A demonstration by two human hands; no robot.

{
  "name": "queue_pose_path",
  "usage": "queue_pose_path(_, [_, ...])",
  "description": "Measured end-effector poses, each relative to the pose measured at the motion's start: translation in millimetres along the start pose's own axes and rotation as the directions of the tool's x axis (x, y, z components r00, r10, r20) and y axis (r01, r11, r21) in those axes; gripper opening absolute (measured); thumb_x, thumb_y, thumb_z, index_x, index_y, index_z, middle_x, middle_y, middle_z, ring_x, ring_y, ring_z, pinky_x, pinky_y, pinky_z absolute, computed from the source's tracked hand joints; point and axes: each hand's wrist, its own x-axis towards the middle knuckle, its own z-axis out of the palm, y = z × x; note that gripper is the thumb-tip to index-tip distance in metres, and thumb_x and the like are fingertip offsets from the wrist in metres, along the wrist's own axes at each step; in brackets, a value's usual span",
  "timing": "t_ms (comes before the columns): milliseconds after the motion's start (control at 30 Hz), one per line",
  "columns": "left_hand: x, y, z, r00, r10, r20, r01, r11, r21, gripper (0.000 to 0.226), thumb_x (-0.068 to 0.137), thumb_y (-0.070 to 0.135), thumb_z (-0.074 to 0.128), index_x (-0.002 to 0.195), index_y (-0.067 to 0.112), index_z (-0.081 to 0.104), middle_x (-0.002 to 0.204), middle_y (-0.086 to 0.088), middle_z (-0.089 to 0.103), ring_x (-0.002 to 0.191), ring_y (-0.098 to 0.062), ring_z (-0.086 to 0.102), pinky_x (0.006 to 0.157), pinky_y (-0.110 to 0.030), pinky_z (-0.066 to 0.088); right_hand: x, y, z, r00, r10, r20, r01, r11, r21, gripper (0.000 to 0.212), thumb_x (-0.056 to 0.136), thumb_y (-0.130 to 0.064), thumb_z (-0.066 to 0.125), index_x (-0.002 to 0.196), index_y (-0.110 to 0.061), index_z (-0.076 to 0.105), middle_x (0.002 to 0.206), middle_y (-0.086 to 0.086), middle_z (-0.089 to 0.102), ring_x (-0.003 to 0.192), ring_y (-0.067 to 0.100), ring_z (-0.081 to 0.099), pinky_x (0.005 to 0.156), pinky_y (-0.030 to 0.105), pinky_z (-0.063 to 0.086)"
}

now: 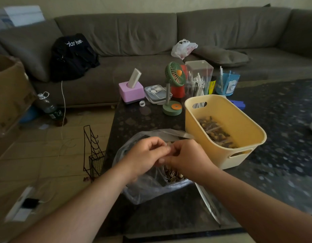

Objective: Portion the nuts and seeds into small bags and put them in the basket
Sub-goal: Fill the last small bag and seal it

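Observation:
A large clear plastic bag [143, 190] of nuts and seeds [172, 175] lies open on the dark table near its front left edge. Above it, my left hand [146, 155] and my right hand [185, 156] meet, both pinching the top of a small clear bag [169, 149], most of it hidden by my fingers. To the right stands a yellow basket [239, 123] holding filled small bags of seeds [214, 132]. More clear plastic bags [209, 204] lie flat under my right forearm.
At the table's far end stand a green desk fan [174, 85], a pink box [131, 91], a clear lidded tray [157, 93], cups of pens and straws [199, 85] and a blue cup [227, 83]. A wire rack [94, 155] stands on the floor left of the table. A grey sofa lies beyond.

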Motion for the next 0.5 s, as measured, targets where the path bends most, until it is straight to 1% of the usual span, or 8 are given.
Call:
queue_pose_path(33, [0.9, -0.6, -0.1, 1.000, 0.003, -0.012, -0.003, 1.000, 0.018, 0.015, 0.099, 0.034, 0.072, 0.085, 0.029, 0.075, 0.077, 0.006, 0.072, 0.080, -0.011, 0.070, 0.080, -0.036, 0.056, 0.1, -0.4, -0.8, 1.000, -0.016, -0.006, 0.016, 0.999, -0.029, 0.020, 0.076, -0.038, 0.092, 0.081, -0.024, 0.078, 0.072, -0.010, 0.075, 0.067, 0.000, 0.068, 0.057, 0.017, 0.052])
queue_pose_path(100, [2.9, -1.6, -2.3, 1.000, 0.008, -0.024, -0.008, 1.000, 0.010, 0.014, 0.100, 0.025, 0.073, 0.088, 0.029, 0.079, 0.084, 0.004, 0.078, 0.084, -0.011, 0.075, 0.081, -0.034, 0.059, 1.2, -0.4, -3.6, 1.000, -0.026, 0.004, 0.026, 0.999, -0.018, 0.016, 0.079, -0.036, 0.090, 0.084, -0.024, 0.080, 0.073, -0.008, 0.076, 0.068, 0.004, 0.071, 0.061, 0.022, 0.058])
queue_pose_path(167, [4.4, -2.6, -6.5, 1.000, -0.005, -0.018, 0.004, 0.999, -0.046, 0.014, 0.100, 0.018, 0.073, 0.094, 0.028, 0.081, 0.095, -0.001, 0.082, 0.093, -0.017, 0.079, 0.088, -0.039, 0.063, 1.4, -1.6, -7.6, 0.999, -0.008, 0.036, 0.007, 1.000, 0.029, 0.008, 0.088, -0.032, 0.083, 0.085, -0.025, 0.080, 0.072, -0.006, 0.077, 0.066, 0.010, 0.073, 0.064, 0.027, 0.062])
queue_pose_path(233, [5.2, -4.1, -10.3, 0.999, -0.018, -0.027, 0.016, 0.998, -0.055, 0.013, 0.100, 0.014, 0.072, 0.099, 0.023, 0.081, 0.097, -0.005, 0.082, 0.096, -0.022, 0.080, 0.092, -0.046, 0.064, 1.2, -3.1, -11.2, 0.998, 0.031, 0.051, -0.034, 0.997, 0.063, 0.014, 0.095, -0.030, 0.077, 0.083, -0.022, 0.079, 0.071, 0.000, 0.077, 0.068, 0.019, 0.075, 0.066, 0.034, 0.065])
queue_pose_path(300, [6.7, -6.0, -13.5, 0.998, -0.026, -0.056, 0.025, 1.000, -0.002, 0.010, 0.101, 0.014, 0.071, 0.099, 0.018, 0.080, 0.092, -0.005, 0.082, 0.091, -0.023, 0.080, 0.090, -0.048, 0.065, 1.9, -4.6, -14.2, 0.997, 0.072, 0.035, -0.076, 0.992, 0.101, 0.022, 0.097, -0.028, 0.074, 0.081, -0.013, 0.078, 0.070, 0.006, 0.076, 0.071, 0.026, 0.076, 0.068, 0.038, 0.066])
queue_pose_path(367, [7.5, -5.0, -14.6, 0.997, -0.038, -0.071, 0.040, 0.999, 0.031, 0.011, 0.103, 0.016, 0.070, 0.098, 0.016, 0.079, 0.088, -0.005, 0.081, 0.088, -0.023, 0.079, 0.087, -0.046, 0.066, 2.4, -5.6, -17.0, 0.995, 0.097, 0.013, -0.097, 0.984, 0.151, 0.023, 0.096, -0.027, 0.075, 0.080, -0.010, 0.077, 0.071, 0.007, 0.076, 0.071, 0.026, 0.076, 0.069, 0.039, 0.067])
queue_pose_path(433, [6.9, -2.4, -12.7, 0.996, -0.064, -0.056, 0.061, 0.997, -0.047, 0.013, 0.104, 0.019, 0.067, 0.099, 0.014, 0.078, 0.089, -0.006, 0.080, 0.087, -0.023, 0.078, 0.083, -0.042, 0.065, 1.9, -6.4, -19.1, 0.996, 0.089, 0.009, -0.089, 0.984, 0.156, 0.021, 0.092, -0.027, 0.079, 0.079, -0.011, 0.076, 0.070, 0.006, 0.076, 0.070, 0.026, 0.076, 0.068, 0.037, 0.066])
queue_pose_path(500, [5.1, 0.7, -8.8, 0.997, -0.078, -0.022, 0.074, 0.988, -0.136, 0.012, 0.104, 0.022, 0.068, 0.101, 0.014, 0.076, 0.091, -0.007, 0.080, 0.088, -0.024, 0.078, 0.080, -0.040, 0.064, 1.7, -5.6, -19.2, 0.998, 0.057, 0.013, -0.058, 0.991, 0.118, 0.020, 0.088, -0.029, 0.083, 0.077, -0.013, 0.076, 0.069, 0.004, 0.076, 0.069, 0.025, 0.075, 0.066, 0.036, 0.065])
